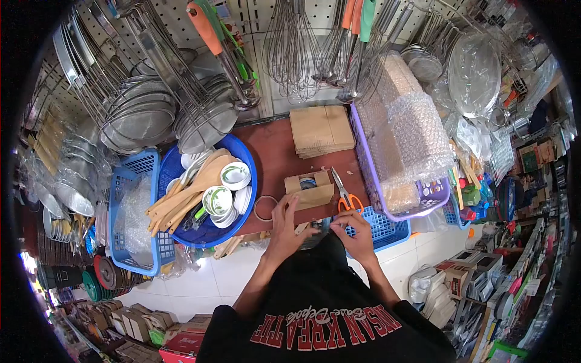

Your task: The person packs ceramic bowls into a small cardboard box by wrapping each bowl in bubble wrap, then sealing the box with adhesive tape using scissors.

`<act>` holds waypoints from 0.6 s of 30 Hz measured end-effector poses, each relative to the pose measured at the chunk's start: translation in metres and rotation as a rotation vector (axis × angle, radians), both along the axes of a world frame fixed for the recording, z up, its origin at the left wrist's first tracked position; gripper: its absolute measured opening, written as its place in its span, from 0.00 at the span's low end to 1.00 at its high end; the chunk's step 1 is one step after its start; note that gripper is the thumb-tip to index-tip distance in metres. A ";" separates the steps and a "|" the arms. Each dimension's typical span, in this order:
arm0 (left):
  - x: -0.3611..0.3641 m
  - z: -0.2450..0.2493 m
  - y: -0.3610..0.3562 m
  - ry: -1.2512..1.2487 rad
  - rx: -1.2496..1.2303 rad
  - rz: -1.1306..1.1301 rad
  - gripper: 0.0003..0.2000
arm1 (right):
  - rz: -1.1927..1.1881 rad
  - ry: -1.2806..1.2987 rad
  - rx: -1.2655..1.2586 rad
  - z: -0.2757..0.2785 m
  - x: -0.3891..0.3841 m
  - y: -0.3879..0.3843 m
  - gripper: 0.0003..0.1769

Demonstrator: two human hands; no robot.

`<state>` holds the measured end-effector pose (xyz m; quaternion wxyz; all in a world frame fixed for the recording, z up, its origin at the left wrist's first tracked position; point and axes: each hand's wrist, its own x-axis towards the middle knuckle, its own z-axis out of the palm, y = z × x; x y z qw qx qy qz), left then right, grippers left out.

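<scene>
My left hand (285, 228) is at the table's front edge, thumb and fingers apart, fingertips at the near left corner of a small folded cardboard piece (318, 196). A round blue-and-white item (307, 183) sits inside that cardboard. My right hand (356, 233) is closed in a pinch in front of the scissors. What it pinches is too small to make out. Scissors with orange handles (351, 204) lie right of the cardboard, blades pointing away. A thin brown ring (265, 208) lies left of my left hand.
A stack of flat cardboard (322, 130) lies at the back of the red-brown table (269, 151). Left is a blue basin (251, 175) with wooden spatulas and bowls. A purple basket (369, 163) with bubble-wrapped goods stands right. Whisks (293, 54) and strainers hang above.
</scene>
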<state>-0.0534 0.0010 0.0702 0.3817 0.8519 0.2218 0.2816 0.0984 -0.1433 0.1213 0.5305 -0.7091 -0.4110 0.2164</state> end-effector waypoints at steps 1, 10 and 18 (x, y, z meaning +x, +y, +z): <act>0.003 -0.002 0.004 0.006 -0.037 0.013 0.44 | -0.019 -0.002 0.010 -0.003 0.001 -0.001 0.04; 0.031 -0.053 0.051 -0.034 -0.181 0.171 0.30 | -0.066 0.035 0.018 -0.014 0.010 -0.010 0.04; 0.023 -0.071 0.040 -0.035 -0.131 0.202 0.20 | -0.073 0.054 -0.001 -0.017 0.010 -0.012 0.05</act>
